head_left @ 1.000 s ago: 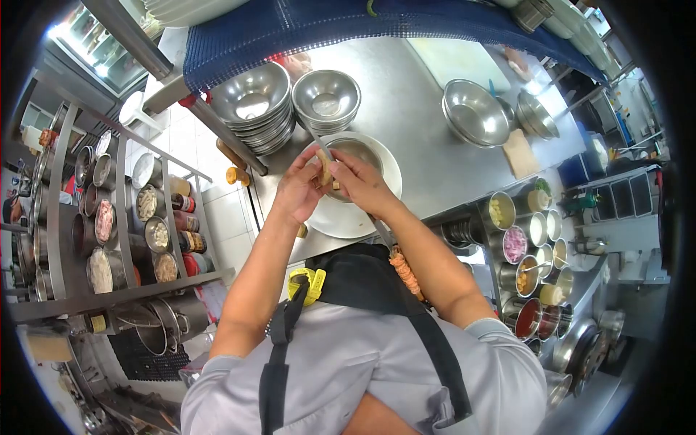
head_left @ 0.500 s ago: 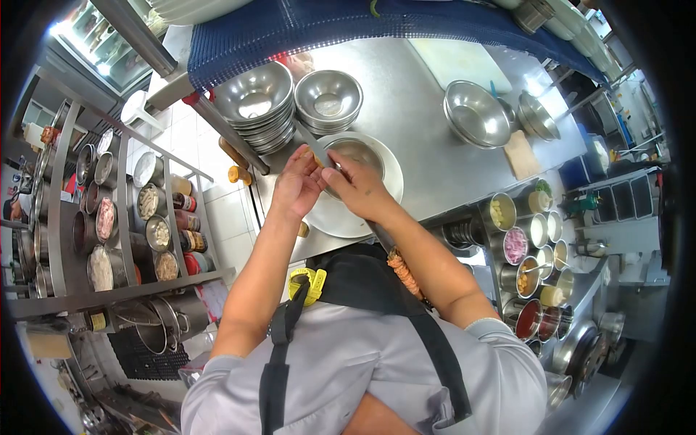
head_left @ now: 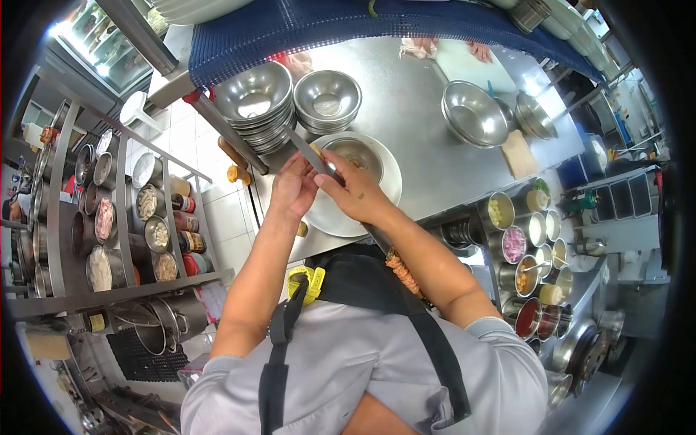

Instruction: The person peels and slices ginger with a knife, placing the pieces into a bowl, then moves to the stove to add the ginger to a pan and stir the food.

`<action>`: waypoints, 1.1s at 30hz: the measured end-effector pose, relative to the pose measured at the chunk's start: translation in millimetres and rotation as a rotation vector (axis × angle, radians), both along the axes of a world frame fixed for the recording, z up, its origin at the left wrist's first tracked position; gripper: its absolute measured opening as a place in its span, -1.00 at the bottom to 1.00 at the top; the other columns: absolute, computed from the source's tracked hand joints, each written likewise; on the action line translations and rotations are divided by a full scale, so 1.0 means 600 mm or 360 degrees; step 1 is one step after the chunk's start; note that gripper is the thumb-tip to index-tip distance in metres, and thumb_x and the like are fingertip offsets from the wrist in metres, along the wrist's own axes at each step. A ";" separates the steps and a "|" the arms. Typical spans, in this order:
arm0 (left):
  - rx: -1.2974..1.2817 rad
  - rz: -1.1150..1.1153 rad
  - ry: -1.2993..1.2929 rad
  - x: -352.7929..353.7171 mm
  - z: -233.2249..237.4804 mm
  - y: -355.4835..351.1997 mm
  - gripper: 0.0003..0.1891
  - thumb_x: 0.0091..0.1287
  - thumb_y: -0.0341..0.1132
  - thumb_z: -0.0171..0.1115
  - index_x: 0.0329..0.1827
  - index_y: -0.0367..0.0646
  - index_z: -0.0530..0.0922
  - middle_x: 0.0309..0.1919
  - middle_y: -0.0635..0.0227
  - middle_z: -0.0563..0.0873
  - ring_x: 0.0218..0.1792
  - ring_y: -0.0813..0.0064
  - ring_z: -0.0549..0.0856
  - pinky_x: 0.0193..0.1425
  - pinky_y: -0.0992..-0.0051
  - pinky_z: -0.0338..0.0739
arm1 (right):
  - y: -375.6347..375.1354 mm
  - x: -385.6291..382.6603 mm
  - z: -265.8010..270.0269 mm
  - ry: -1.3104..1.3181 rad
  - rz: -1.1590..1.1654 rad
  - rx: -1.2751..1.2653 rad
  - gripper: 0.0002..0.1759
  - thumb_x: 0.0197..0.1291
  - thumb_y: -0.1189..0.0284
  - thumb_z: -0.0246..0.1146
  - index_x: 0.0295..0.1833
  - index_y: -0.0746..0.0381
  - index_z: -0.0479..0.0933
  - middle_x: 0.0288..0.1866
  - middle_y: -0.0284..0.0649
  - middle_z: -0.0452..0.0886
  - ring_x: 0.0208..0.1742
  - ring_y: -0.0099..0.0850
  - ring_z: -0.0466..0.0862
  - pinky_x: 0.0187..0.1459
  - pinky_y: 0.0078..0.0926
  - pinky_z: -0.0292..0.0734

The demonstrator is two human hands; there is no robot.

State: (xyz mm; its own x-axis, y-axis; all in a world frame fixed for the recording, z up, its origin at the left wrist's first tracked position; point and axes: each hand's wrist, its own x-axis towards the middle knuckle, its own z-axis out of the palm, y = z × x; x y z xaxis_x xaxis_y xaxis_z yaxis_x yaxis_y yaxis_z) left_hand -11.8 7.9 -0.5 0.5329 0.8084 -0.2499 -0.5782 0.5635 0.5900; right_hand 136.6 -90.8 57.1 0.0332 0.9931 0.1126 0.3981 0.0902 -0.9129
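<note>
My right hand [head_left: 353,190] grips a knife, its long blade [head_left: 305,150] pointing up and left over the table. Close beside the blade, my left hand [head_left: 293,185] has its fingers curled, and whatever they hold is too small to make out. A small yellowish piece [head_left: 317,148] shows at the blade near my right fingertips. Under both hands a steel bowl [head_left: 368,154] stands on a wide white plate [head_left: 392,180], with some bits in the bowl. Just beyond rise a tall stack of steel bowls [head_left: 255,93] and a shorter stack [head_left: 328,94].
Another person's hands [head_left: 479,51] are at a white cutting board [head_left: 467,67] at the back. More steel bowls [head_left: 475,112] and a tan block [head_left: 520,155] sit to the right. Ingredient containers [head_left: 514,245] line the right side; a loaded rack [head_left: 127,210] stands left.
The knife blade has swung to show more of its length up and left between my hands. Another person's hands have appeared at the cutting board, which has shifted right.
</note>
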 end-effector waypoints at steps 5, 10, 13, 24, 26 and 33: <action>0.0106 -0.0174 0.0053 -0.007 0.016 -0.006 -0.71 0.58 -0.34 -0.01 0.19 -0.32 0.54 0.03 0.18 0.69 0.06 0.32 0.67 0.23 0.24 0.57 | 0.001 0.003 0.002 0.0107 -0.0049 -0.0137 -0.34 0.42 0.08 0.26 0.42 0.29 0.35 -0.05 0.13 0.72 -0.05 -0.04 0.76 0.03 -0.19 0.59; 0.0111 -0.0252 0.0028 -0.015 0.029 -0.019 -0.73 0.57 -0.37 0.00 0.21 -0.30 0.51 0.04 0.20 0.69 0.03 0.35 0.68 0.24 0.26 0.58 | 0.001 0.002 0.004 0.0170 -0.0080 -0.0144 -0.41 0.40 0.11 0.28 0.32 0.31 0.40 -0.14 0.06 0.72 -0.16 -0.16 0.77 -0.06 -0.28 0.61; 0.0019 -0.0314 0.0099 -0.017 0.038 -0.029 -0.73 0.56 -0.39 0.05 0.22 -0.28 0.51 0.04 0.23 0.69 0.04 0.38 0.68 0.26 0.29 0.59 | 0.018 0.013 -0.030 0.0285 -0.0129 -0.0193 -0.41 0.40 0.11 0.28 0.30 0.33 0.41 -0.18 0.02 0.72 -0.20 -0.22 0.76 -0.08 -0.31 0.61; 0.0128 -0.0365 -0.0049 -0.019 0.018 0.007 -0.71 0.51 -0.40 0.10 0.22 -0.31 0.54 -0.01 0.24 0.71 0.03 0.40 0.70 0.24 0.35 0.60 | -0.003 0.001 -0.013 0.0076 -0.0060 -0.0030 -0.28 0.42 0.06 0.25 0.45 0.37 0.33 -0.18 0.06 0.72 -0.17 -0.15 0.75 -0.09 -0.23 0.60; 0.0081 -0.0289 -0.0009 -0.017 0.029 0.006 -0.72 0.47 -0.47 0.11 0.20 -0.32 0.54 -0.06 0.25 0.73 -0.06 0.43 0.73 0.09 0.40 0.68 | -0.007 0.000 -0.001 0.0033 -0.0040 -0.0062 -0.27 0.42 0.06 0.26 0.45 0.37 0.33 -0.16 0.07 0.72 -0.16 -0.12 0.75 -0.07 -0.21 0.60; 0.0122 -0.0527 -0.0036 -0.026 0.026 -0.009 -0.64 0.51 -0.39 0.10 0.32 -0.29 0.48 0.09 0.25 0.68 0.10 0.40 0.68 0.24 0.31 0.60 | 0.009 0.008 -0.036 0.0269 -0.0082 -0.0092 -0.29 0.42 0.08 0.25 0.44 0.38 0.34 -0.11 0.08 0.72 -0.11 -0.16 0.76 -0.05 -0.25 0.61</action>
